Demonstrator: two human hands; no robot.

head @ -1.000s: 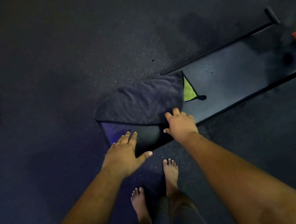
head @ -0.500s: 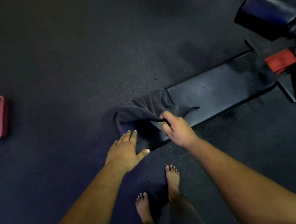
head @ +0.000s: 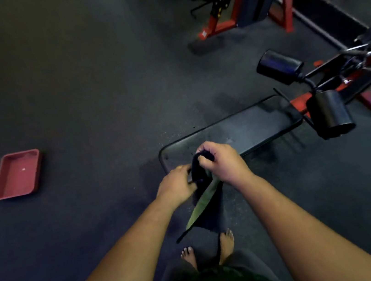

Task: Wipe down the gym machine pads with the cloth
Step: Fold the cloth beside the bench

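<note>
Because the cloth (head: pixel 206 199) hangs free rather than lying spread on the pad, I hold it in both hands above the near end of the flat bench pad (head: pixel 238 130), at about six o'clock from the pad's middle. My right hand (head: pixel 222 162) is curled round the bunched top of it, thumb and fingers closed on the dark fabric, so the weight hangs from there. My left hand (head: pixel 177 186) pinches the cloth's edge just beside it, at nine o'clock from the right, probably to find a corner and refold it. The green underside shows along the drooping fold, which trails down towards my feet. The two roller pads (head: pixel 328 114) sit at three o'clock, well apart from my hands and not yet reached. A red tray (head: pixel 16 175) lies on the floor at nine o'clock.
</note>
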